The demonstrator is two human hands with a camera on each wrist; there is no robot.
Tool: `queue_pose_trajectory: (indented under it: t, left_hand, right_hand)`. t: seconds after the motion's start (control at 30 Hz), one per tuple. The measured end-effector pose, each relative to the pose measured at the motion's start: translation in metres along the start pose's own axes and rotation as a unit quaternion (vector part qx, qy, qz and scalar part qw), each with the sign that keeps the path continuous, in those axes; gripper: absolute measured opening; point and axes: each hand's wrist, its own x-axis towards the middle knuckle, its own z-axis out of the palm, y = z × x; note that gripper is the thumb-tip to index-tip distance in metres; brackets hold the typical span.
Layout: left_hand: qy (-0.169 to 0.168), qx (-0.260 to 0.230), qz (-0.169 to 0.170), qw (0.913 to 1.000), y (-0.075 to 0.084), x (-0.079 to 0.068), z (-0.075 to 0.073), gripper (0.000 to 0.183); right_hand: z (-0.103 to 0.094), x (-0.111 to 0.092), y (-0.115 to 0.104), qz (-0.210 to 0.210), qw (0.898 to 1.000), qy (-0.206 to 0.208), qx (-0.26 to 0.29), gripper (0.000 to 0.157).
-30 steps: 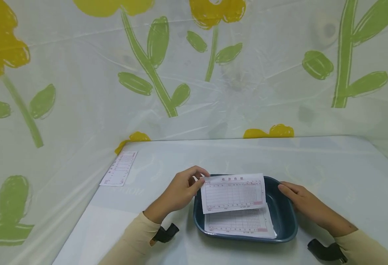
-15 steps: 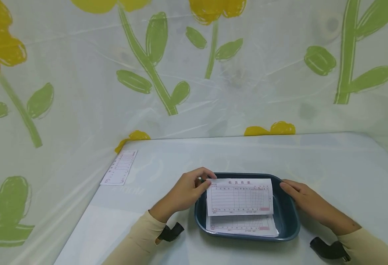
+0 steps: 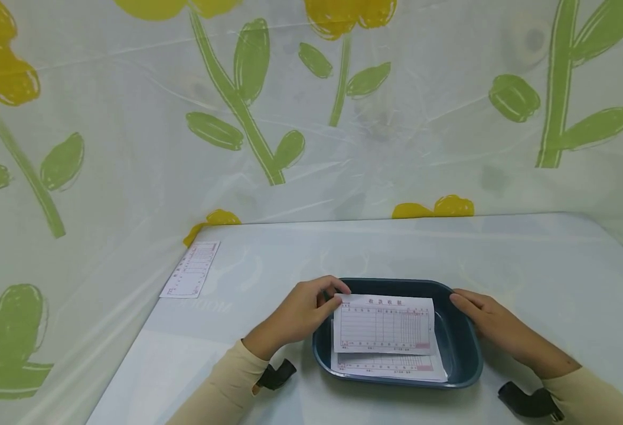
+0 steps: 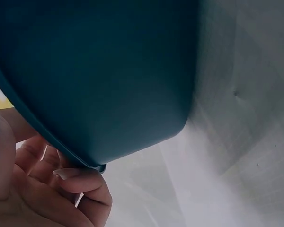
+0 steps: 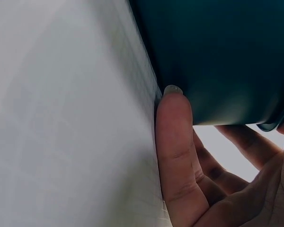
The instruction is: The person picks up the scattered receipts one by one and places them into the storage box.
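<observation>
A dark blue tray (image 3: 457, 354) sits on the table with two printed receipt slips in it. My left hand (image 3: 295, 313) pinches the top left corner of the upper receipt slip (image 3: 385, 324), by the tray's left rim. Below it lies the lower receipt slip (image 3: 388, 367), mostly covered. At the tray's far right corner, my right hand (image 3: 494, 324) grips the rim with the thumb on top. The left wrist view shows curled fingers (image 4: 61, 189) beside the tray's rim; the slips are out of sight there. In the right wrist view, fingers (image 5: 175, 146) rest against the tray's outer wall.
Another receipt slip (image 3: 191, 270) lies at the table's far left edge. The white table (image 3: 268, 260) meets a hanging sheet (image 3: 146, 147) printed with flowers behind and to the left. Dark wrist camera mounts (image 3: 529, 401) hang below both sleeves.
My left hand has moved a little right and toward me, lowering the upper slip further over the one beneath. The right hand keeps its hold on the tray.
</observation>
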Motion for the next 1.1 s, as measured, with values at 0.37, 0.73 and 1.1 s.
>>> queue_pose_trajectory:
  t: [0.37, 0.73, 1.1]
  left_hand:
    - [0.014, 0.156, 0.029, 0.9873, 0.002, -0.003, 0.012, 0.018]
    - [0.052, 0.29, 0.07, 0.9532, 0.008, -0.006, 0.02, 0.015]
    - [0.063, 0.324, 0.073, 0.9412, 0.015, -0.004, 0.021, 0.012]
  right_hand:
    - [0.006, -0.001, 0.004, 0.018, 1.0, -0.007, 0.016, 0.072]
    - [0.005, -0.001, 0.001, 0.005, 1.0, -0.007, 0.014, 0.071]
    - [0.002, 0.0, -0.002, 0.01, 1.0, -0.004, -0.004, 0.074]
